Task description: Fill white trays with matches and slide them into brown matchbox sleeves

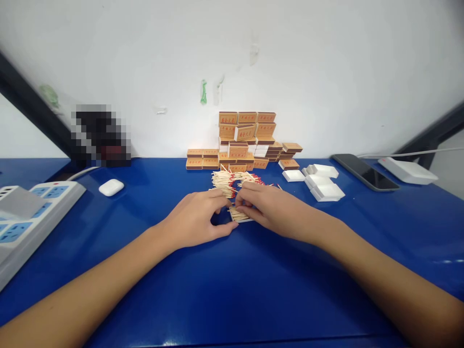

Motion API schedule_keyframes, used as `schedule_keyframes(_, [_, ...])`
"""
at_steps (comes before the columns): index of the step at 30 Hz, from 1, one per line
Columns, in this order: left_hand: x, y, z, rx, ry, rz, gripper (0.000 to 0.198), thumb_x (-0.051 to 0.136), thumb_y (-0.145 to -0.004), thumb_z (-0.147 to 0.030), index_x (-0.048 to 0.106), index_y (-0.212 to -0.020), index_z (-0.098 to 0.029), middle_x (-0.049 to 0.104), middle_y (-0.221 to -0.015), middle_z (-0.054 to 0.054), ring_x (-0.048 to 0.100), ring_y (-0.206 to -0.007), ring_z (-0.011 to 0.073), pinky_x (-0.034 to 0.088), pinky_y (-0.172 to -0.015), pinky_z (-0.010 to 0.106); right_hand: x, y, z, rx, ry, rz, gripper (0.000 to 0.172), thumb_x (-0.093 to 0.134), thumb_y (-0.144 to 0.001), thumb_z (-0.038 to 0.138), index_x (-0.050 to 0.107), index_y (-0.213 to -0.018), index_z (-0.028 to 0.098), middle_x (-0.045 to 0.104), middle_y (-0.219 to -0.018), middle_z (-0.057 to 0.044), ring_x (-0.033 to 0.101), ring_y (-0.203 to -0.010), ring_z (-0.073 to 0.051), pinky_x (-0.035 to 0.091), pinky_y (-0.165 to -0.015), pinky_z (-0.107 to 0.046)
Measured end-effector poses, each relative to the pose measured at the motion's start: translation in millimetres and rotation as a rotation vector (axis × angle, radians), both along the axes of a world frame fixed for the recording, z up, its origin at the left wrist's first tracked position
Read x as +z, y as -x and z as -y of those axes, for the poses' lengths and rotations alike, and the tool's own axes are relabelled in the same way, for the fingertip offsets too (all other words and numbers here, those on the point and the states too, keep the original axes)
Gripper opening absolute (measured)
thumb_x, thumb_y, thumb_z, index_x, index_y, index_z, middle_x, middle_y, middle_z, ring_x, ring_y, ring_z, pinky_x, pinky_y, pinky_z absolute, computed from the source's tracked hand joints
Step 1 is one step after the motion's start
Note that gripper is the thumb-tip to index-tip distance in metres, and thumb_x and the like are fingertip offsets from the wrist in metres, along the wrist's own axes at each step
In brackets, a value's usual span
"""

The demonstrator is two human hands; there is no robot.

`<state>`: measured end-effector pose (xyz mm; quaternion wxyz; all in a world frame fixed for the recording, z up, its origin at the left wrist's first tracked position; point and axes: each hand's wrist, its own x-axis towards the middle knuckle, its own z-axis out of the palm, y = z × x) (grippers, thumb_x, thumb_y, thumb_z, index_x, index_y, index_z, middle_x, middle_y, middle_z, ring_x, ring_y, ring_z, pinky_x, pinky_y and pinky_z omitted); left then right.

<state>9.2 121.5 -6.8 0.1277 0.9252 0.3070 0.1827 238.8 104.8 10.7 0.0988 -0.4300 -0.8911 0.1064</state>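
Note:
A small white tray with matches lies on the blue table between my hands. My left hand grips the tray's left end between thumb and fingers. My right hand is over the tray's right part, its fingers bent together at the matches; whether they pinch any is hidden. Just behind my hands lies a loose pile of red-tipped matches. Farther back, orange-brown matchboxes stand stacked against the wall.
White inner trays sit in a group right of the matchboxes, with a black phone and a white box beyond. At left are a white earphone case and a power strip.

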Motion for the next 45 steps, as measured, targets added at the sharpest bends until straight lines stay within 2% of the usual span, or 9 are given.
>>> schedule_keyframes(5, [-0.2,-0.7,0.0,0.01,-0.005,-0.013,0.024,0.069,-0.094,-0.041,0.072,-0.103,-0.019,0.066,-0.088,0.001,0.059,-0.074,0.0156,0.043,-0.064,0.029,3.4,2.6,2.9,0.015,-0.055,0.08,0.019,0.046,-0.108,0.019,0.061,-0.095,0.017,0.065,-0.101,-0.008,0.058,-0.077,-0.017,0.04,-0.065,-0.029])
schedule_keyframes(9, [0.6,-1.1,-0.2,0.029,-0.006,-0.031,0.026,0.069,-0.094,-0.044,0.07,-0.094,-0.018,0.066,-0.086,0.002,0.059,-0.073,0.0158,0.042,-0.062,0.029,9.4,-0.6,3.5,-0.009,-0.1,0.148,0.015,0.049,-0.106,0.016,0.061,-0.096,0.016,0.065,-0.103,-0.009,0.06,-0.081,-0.018,0.04,-0.065,-0.03])
schedule_keyframes(12, [0.0,-0.2,-0.2,0.021,-0.008,-0.024,0.026,0.068,-0.094,-0.044,0.071,-0.099,-0.019,0.066,-0.088,0.002,0.059,-0.073,0.0155,0.043,-0.063,0.029,9.6,-2.9,2.7,-0.012,-0.088,0.193,0.016,0.05,-0.105,0.014,0.062,-0.095,0.016,0.065,-0.103,-0.008,0.06,-0.078,-0.018,0.039,-0.064,-0.03])
schedule_keyframes(19, [-1.4,-0.2,-0.9,0.026,-0.031,-0.02,0.028,0.07,-0.094,-0.044,0.073,-0.107,-0.02,0.066,-0.087,0.001,0.059,-0.07,0.0148,0.042,-0.061,0.028,15.3,-9.0,2.5,0.001,-0.097,-0.029,0.019,0.049,-0.105,0.019,0.063,-0.093,0.018,0.065,-0.099,-0.007,0.058,-0.08,-0.018,0.042,-0.071,-0.031])
schedule_keyframes(24, [0.5,-0.6,-0.2,0.007,-0.013,-0.009,0.023,0.068,-0.094,-0.041,0.071,-0.104,-0.021,0.066,-0.089,0.0,0.06,-0.074,0.0152,0.043,-0.063,0.029,16.4,-9.9,6.2,0.056,0.053,-0.086,0.01,0.06,-0.102,0.023,0.066,-0.095,0.02,0.067,-0.099,-0.004,0.06,-0.082,-0.017,0.042,-0.071,-0.029])
schedule_keyframes(33, [-2.0,-0.7,-0.9,0.014,-0.014,-0.006,0.023,0.068,-0.094,-0.041,0.065,-0.088,-0.019,0.065,-0.085,0.001,0.058,-0.073,0.0152,0.041,-0.062,0.029,8.8,2.7,8.9,0.056,0.026,0.043,0.015,0.052,-0.107,0.021,0.062,-0.097,0.017,0.068,-0.103,-0.008,0.061,-0.076,-0.016,0.043,-0.067,-0.03])
schedule_keyframes(39, [-1.5,0.2,-1.0,0.008,-0.015,-0.003,0.024,0.069,-0.094,-0.043,0.069,-0.099,-0.02,0.065,-0.087,0.001,0.059,-0.073,0.0154,0.042,-0.063,0.029,12.0,0.8,9.6,0.046,-0.093,0.171,0.013,0.054,-0.105,0.016,0.062,-0.094,0.017,0.067,-0.099,-0.007,0.055,-0.066,-0.015,0.038,-0.06,-0.03])
schedule_keyframes(45, [-1.4,0.9,-0.6,0.011,-0.012,-0.012,0.024,0.068,-0.094,-0.043,0.066,-0.092,-0.019,0.065,-0.087,0.001,0.058,-0.074,0.0157,0.042,-0.063,0.029,11.7,2.4,10.5,0.057,-0.021,0.148,0.011,0.054,-0.105,0.016,0.064,-0.1,0.016,0.068,-0.107,-0.009,0.064,-0.078,-0.018,0.043,-0.066,-0.029])
